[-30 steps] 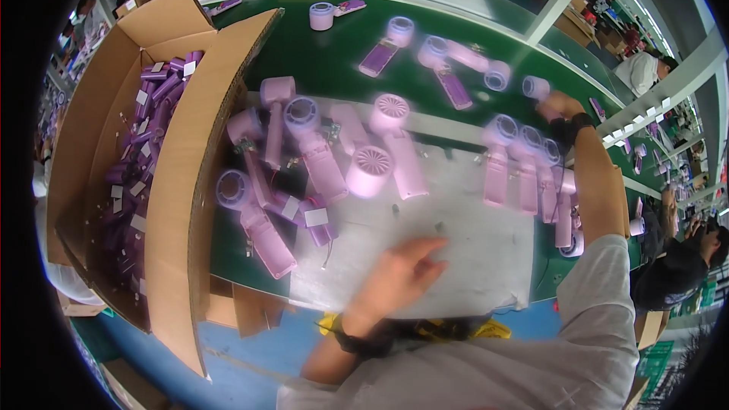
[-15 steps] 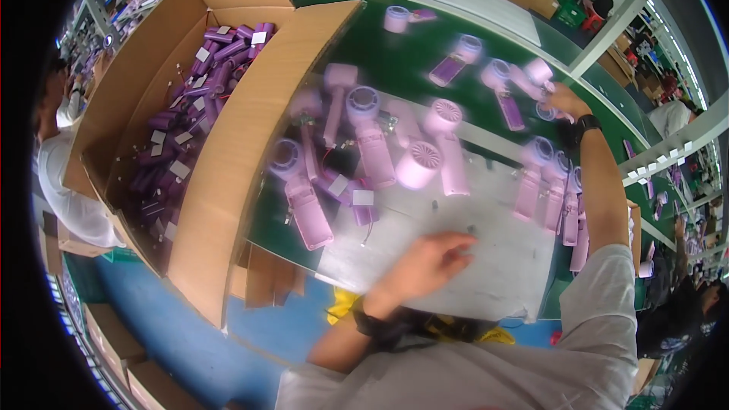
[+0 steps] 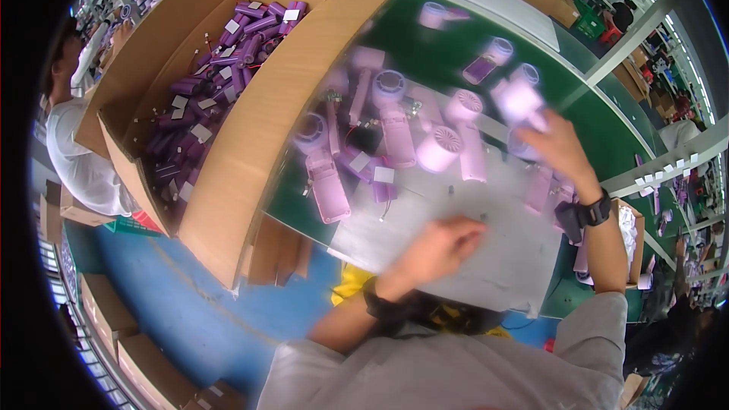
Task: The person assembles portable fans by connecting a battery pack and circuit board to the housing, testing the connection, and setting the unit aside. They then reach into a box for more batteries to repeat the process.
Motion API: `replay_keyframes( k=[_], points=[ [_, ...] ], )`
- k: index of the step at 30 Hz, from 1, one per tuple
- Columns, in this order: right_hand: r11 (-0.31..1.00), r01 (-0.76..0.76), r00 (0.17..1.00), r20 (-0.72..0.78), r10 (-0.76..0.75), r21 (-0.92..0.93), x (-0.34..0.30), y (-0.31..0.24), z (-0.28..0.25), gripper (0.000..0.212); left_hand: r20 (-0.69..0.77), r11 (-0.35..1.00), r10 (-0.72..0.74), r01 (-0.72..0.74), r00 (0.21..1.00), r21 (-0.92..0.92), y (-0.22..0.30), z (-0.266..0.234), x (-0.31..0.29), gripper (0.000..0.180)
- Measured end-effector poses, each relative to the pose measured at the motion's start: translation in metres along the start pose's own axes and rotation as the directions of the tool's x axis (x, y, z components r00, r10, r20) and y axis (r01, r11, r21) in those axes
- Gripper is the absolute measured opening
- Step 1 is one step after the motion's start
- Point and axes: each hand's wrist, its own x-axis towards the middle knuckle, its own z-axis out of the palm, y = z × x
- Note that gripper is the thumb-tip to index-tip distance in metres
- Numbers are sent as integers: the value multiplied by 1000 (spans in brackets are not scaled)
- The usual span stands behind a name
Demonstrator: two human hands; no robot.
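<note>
Head view: right arm reaches forward from the lower right, forearm angled up, black strap [image 3: 598, 212] at the wrist. Right hand [image 3: 560, 153] is bent up-left off the wrist, back of the hand mostly up. Its fingers point left and grasp the handle of a pink fan [image 3: 519, 101]; fan head is up-left of the hand, near the far side of the mat [image 3: 493, 273]. Motion blur there, so exact finger placement can't be told, nor whether the fan touches anything below.

Left arm comes in low, forearm slanting up-right, another dark band [image 3: 373, 300] at the wrist. Left hand [image 3: 437, 252] sits over the near part of the mat, fingers released, loosely curled, pointing right, thumb close to the index. Can't tell if it touches the mat.

Around them: cluster of fans on the left half of the mat and the green desk [image 3: 425, 47], nearest one [image 3: 326, 190] with its handle shell open. Loose purple pack [image 3: 386, 191] with a white label just right of that. More fans lie partly behind the right forearm. Big carton [image 3: 228, 205] on the left, packs [image 3: 262, 24] heaped inside.
</note>
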Motion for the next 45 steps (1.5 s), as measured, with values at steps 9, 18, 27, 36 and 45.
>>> replay_keyframes(
  k=[9, 18, 27, 36, 45],
  points=[
    [999, 23, 997, 73, -25, 32, -48, -18, 34, 64, -543, 643, 285, 262, 790, 719, 37, -62, -14, 23],
    [909, -3, 980, 181, -80, 418, -135, -9, 28, 40, -447, 851, -68, 286, 892, 440, 9, -78, -27, 18],
    [834, -143, 952, 306, -32, 533, -171, -5, 68, 33, -13, 900, 187, -166, 982, 402, 73, -56, -4, 17],
    [839, 474, 850, -389, -356, 269, -179, -37, 18, 22, 229, 961, 260, -275, 938, 34, 84, -8, 14, 10],
    [860, 278, 932, 97, -349, 427, -174, -13, 54, 27, 217, 854, 130, -221, 967, 471, 23, -23, -2, 37]
  ],
)
